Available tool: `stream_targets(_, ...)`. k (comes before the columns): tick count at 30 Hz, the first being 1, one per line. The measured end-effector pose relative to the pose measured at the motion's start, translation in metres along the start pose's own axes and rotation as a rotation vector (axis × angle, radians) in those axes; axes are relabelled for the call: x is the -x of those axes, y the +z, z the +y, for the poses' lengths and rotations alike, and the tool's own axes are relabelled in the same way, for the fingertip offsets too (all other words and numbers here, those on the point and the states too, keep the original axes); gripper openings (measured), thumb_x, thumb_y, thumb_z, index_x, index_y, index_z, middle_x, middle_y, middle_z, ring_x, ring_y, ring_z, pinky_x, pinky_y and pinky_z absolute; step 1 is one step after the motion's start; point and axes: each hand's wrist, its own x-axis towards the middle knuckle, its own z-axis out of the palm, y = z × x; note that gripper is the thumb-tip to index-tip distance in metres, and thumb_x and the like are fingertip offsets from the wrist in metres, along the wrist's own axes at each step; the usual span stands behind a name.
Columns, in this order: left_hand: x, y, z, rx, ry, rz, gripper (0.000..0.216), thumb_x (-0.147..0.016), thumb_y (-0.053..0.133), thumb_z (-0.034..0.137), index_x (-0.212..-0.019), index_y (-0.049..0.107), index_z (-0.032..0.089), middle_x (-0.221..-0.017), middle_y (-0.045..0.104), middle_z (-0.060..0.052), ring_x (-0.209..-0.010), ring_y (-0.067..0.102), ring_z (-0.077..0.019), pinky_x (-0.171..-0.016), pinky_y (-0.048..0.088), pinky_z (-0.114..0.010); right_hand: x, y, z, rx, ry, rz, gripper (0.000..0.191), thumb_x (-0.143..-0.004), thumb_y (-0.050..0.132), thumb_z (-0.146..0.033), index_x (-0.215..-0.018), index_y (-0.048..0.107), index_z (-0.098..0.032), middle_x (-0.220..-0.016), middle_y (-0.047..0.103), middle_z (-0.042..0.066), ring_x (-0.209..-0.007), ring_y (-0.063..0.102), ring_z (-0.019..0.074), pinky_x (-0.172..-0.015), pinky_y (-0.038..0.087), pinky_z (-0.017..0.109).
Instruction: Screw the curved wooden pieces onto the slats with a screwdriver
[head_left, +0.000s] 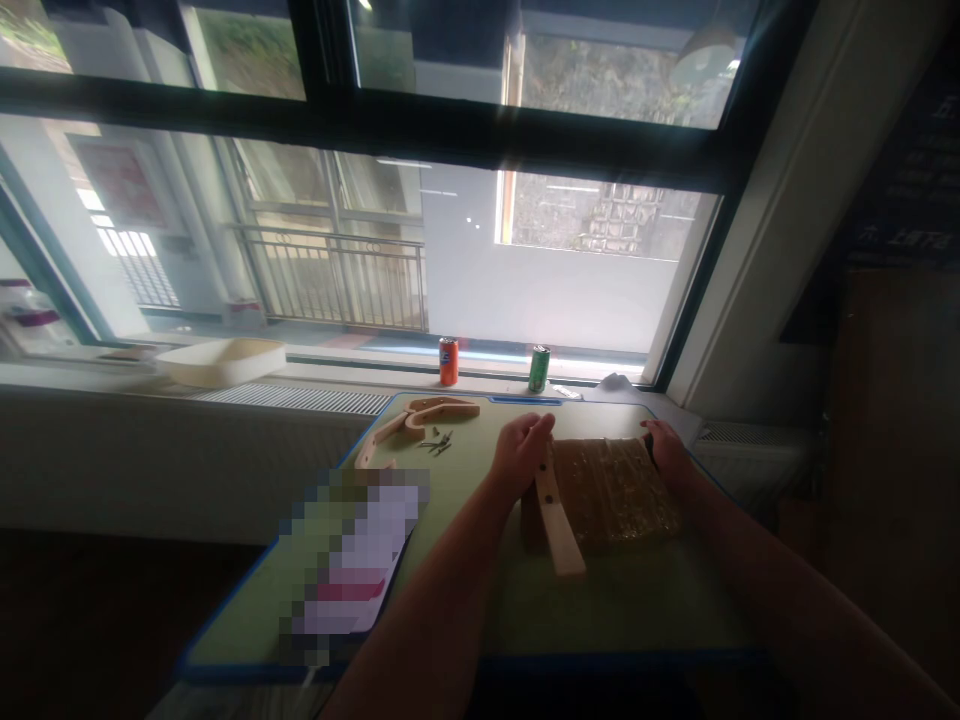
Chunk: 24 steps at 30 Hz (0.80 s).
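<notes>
A flat brown board wrapped in clear film (611, 490) lies on the green table (465, 590). A pale wooden slat with dark holes (556, 515) leans against the board's left edge. My left hand (519, 450) curls its fingers over the slat's far end and grips it. My right hand (666, 450) rests on the board's far right corner, with something dark and small under its fingers that I cannot make out.
Curved wooden parts (420, 415) and several small screws (437, 441) lie at the table's far left. A pixelated sheet (352, 550) covers the near left. An orange can (448, 361), a green can (538, 369) and a cream tray (221, 361) stand on the windowsill.
</notes>
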Motion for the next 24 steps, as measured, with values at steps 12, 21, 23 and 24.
stream_targets(12, -0.004, -0.002, -0.025, 0.094, -0.250, -0.107, 0.046, -0.080, 0.040, 0.051, -0.057, 0.054, 0.014, -0.051, 0.047, 0.000, -0.049, 0.042, -0.0101, -0.053, 0.034, -0.024, -0.014, -0.003, 0.024, -0.033, -0.046, -0.096, 0.023, -0.073, 0.050, -0.040, -0.088, 0.050, -0.022, -0.052, 0.051, -0.005, -0.037, 0.047, 0.0122, -0.035, 0.035, 0.025)
stream_targets(21, -0.009, -0.001, -0.027, 0.116, -0.313, -0.188, 0.043, -0.078, 0.038, 0.047, -0.060, 0.056, 0.013, -0.055, 0.051, -0.002, -0.051, 0.043, -0.0109, -0.052, 0.034, -0.025, -0.021, -0.002, 0.030, -0.006, -0.040, -0.078, 0.025, -0.073, 0.049, -0.041, -0.087, 0.052, -0.021, -0.049, 0.050, -0.006, -0.036, 0.047, 0.0103, -0.035, 0.035, 0.022)
stream_targets(23, -0.009, -0.002, -0.026, 0.104, -0.321, -0.188, 0.045, -0.078, 0.039, 0.051, -0.066, 0.058, 0.012, -0.059, 0.053, -0.002, -0.055, 0.045, -0.0118, -0.054, 0.036, -0.025, -0.021, -0.002, 0.030, -0.002, -0.044, -0.077, 0.024, -0.073, 0.049, -0.041, -0.086, 0.052, -0.021, -0.050, 0.050, -0.006, -0.037, 0.047, 0.0101, -0.036, 0.036, 0.022)
stream_targets(24, -0.009, -0.002, -0.025, 0.095, -0.321, -0.188, 0.047, -0.078, 0.039, 0.054, -0.068, 0.059, 0.013, -0.063, 0.055, -0.003, -0.058, 0.048, -0.0126, -0.057, 0.037, -0.025, -0.020, -0.002, 0.029, 0.002, -0.047, -0.077, 0.024, -0.073, 0.049, -0.040, -0.086, 0.052, -0.021, -0.050, 0.050, -0.006, -0.037, 0.047, 0.0101, -0.037, 0.036, 0.022)
